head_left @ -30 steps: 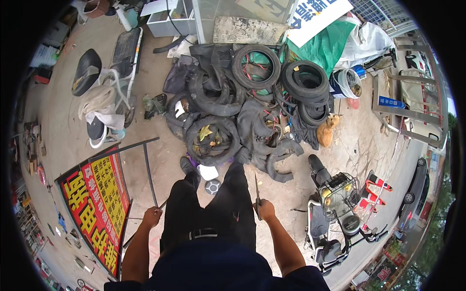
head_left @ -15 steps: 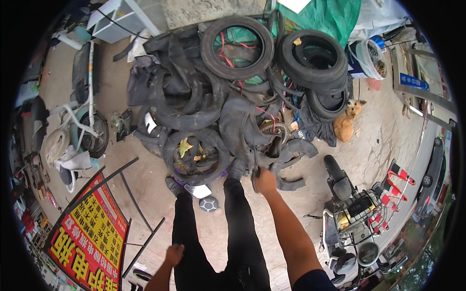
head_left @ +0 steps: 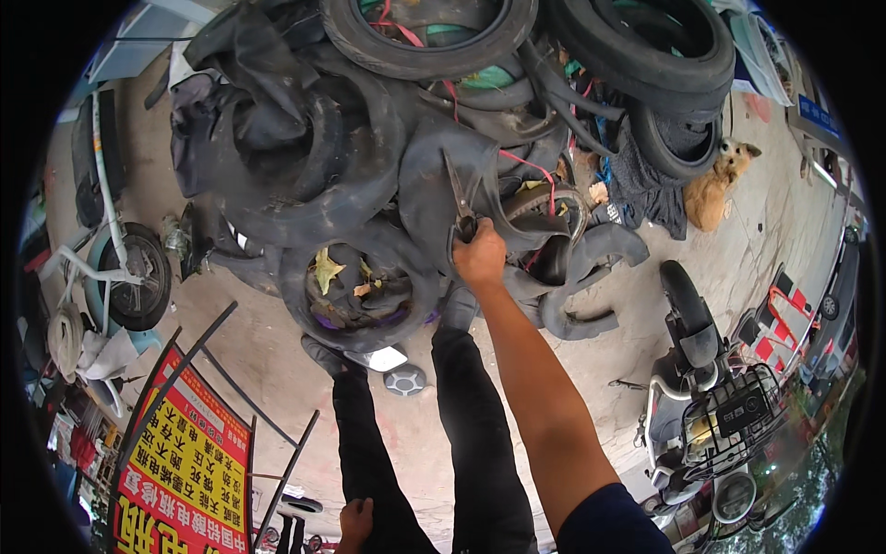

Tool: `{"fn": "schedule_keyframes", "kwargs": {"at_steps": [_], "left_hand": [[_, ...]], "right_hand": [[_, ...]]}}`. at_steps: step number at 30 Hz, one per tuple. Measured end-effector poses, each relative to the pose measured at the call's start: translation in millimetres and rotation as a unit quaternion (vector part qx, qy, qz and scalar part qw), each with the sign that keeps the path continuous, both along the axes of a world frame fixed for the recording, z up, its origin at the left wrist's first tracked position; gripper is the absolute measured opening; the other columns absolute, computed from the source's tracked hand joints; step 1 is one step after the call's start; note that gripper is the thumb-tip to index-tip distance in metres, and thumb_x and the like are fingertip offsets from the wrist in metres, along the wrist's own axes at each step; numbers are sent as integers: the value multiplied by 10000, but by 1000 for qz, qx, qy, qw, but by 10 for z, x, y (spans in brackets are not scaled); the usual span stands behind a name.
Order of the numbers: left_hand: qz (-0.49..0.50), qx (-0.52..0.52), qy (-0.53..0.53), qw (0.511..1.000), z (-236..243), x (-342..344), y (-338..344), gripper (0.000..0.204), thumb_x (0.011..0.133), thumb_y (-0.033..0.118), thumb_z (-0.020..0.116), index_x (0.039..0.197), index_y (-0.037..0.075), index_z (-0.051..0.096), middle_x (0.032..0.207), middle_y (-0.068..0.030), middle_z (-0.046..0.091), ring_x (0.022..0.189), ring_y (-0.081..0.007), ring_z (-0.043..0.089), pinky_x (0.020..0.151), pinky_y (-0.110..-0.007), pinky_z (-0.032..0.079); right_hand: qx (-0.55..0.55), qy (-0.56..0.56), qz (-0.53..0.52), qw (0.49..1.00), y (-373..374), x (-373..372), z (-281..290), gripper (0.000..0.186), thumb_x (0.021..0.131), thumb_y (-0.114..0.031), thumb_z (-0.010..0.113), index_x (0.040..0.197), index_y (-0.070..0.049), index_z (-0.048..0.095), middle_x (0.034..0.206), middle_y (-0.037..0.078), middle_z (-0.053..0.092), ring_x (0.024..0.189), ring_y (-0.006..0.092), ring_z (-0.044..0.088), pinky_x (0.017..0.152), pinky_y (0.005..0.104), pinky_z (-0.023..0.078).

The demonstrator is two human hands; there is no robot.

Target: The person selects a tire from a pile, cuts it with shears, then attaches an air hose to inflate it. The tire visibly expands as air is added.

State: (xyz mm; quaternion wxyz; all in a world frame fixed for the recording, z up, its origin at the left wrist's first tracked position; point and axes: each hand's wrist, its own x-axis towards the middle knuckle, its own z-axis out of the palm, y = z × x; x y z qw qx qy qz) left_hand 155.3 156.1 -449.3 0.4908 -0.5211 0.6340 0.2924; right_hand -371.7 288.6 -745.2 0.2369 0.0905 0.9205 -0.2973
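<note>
My right hand is closed round the handles of a pair of scissors, whose blades point away from me. The blades lie over a wide, curling piece of black rubber tube in the middle of the pile. Low in the view, my left hand hangs beside my left thigh with its fingers curled in, and nothing shows in it. Just left of the scissors lies a tyre ring with leaves inside. A cut, curved strip of rubber rests on the ground to the right.
More tyres and a large inner tube are heaped beyond. A small tan dog sits at the right of the heap. A scooter stands on the right, a framed red sign on the left. A round grey cap lies between my feet.
My view has come closer to the pile. My right hand has moved forward with the scissors, now over the rubber piece. The left hand has dropped lower in the view.
</note>
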Motion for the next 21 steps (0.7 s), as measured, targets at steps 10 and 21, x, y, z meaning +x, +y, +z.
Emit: {"fn": "schedule_keyframes", "kwargs": {"at_steps": [10, 21], "left_hand": [[-7, 24, 6, 1000, -146, -253, -70, 382, 969, 327, 651, 779, -3, 681, 668, -160, 674, 637, -305, 673, 600, -434, 489], [2, 38, 20, 999, -428, -395, -91, 377, 967, 309, 639, 750, 0, 638, 642, -166, 642, 620, -336, 650, 602, -458, 483]], "right_hand": [[-97, 58, -86, 990, -5, -40, -39, 387, 743, -208, 834, 964, 1, 594, 887, 239, 696, 849, 456, 676, 745, 488, 531], [-200, 13, -148, 968, 316, -99, 336, 288, 741, -67, 738, 988, -3, 604, 808, 122, 648, 743, 259, 644, 741, 380, 524]]}}
